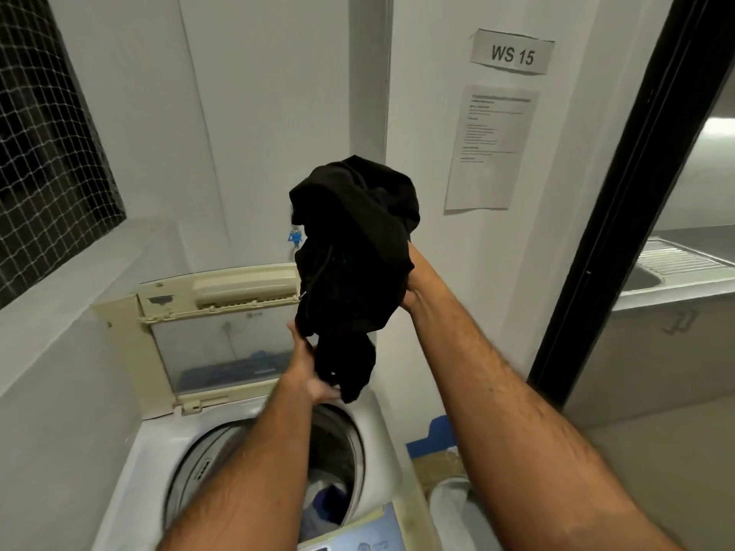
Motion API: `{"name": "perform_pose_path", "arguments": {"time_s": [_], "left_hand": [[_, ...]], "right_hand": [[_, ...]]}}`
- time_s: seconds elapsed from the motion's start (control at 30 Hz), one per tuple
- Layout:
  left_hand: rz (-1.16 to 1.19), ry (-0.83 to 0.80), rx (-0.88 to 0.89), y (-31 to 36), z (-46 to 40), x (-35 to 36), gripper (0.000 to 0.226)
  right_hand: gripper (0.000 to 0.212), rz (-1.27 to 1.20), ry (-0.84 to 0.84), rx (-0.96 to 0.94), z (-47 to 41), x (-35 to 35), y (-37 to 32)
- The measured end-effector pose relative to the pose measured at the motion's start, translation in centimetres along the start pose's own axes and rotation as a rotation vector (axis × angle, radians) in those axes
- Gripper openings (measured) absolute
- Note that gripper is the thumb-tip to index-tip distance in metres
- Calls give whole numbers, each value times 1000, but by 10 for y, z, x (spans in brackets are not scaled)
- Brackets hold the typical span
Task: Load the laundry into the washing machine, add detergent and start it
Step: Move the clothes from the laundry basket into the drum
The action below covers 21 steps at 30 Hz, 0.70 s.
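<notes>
While standing over the open washing machine (384,455), holding a black garment (354,240) up with both hands, well above the drum opening (338,443). Clutching the bundle's right edge with the right grip (413,288), fingers buried in the cloth and hidden. Closing the left grip (314,371) around the lower tail of the same garment, thumb pointing up along the fabric, fingertips covered by it. Hanging bunched and crumpled between the two grips, touching nothing else.

Lying directly below the left grip: the round drum mouth, with white and blue clothes (330,507) already sitting at the bottom. Standing upright behind and below both grips: the machine's cream lid (222,344), folded open, its clear window facing forward. Peeking out just left of the garment, a little above the right grip: a small blue tap (295,236) on the wall. Showing at the bottom edge, below both forearms: part of the pale blue control panel (358,538). Sitting below the right grip, beside the machine: a white bag (453,511), contents impossible to tell.

Hanging above and right of the right grip: a paper sign (512,53) reading WS 15 and, under it, a printed sheet (491,149), text too blurred for reading. Lying far right of the right grip, past a black door frame (620,192): a steel sink (672,268) set in a tabletop. Filling the far left, above the left grip: a dark netted window (43,153).
</notes>
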<state>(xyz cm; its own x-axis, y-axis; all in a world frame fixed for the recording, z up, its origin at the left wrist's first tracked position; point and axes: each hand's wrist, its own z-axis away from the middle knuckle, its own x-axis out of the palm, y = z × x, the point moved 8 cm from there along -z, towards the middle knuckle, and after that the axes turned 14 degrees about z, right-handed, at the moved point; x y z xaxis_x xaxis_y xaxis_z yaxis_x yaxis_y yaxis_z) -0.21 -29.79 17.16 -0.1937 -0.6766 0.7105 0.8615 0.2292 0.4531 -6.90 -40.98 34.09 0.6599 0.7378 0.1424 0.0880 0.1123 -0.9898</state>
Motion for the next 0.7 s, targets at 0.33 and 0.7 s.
{"name": "perform_pose_path", "arguments": {"time_s": [0.33, 0.7], "left_hand": [[200, -253, 154, 69, 16, 12, 48], [-122, -144, 337, 93, 3, -32, 74]], "right_hand": [[14, 122, -117, -45, -18, 51, 54], [11, 499, -317, -23, -19, 65, 121]]}}
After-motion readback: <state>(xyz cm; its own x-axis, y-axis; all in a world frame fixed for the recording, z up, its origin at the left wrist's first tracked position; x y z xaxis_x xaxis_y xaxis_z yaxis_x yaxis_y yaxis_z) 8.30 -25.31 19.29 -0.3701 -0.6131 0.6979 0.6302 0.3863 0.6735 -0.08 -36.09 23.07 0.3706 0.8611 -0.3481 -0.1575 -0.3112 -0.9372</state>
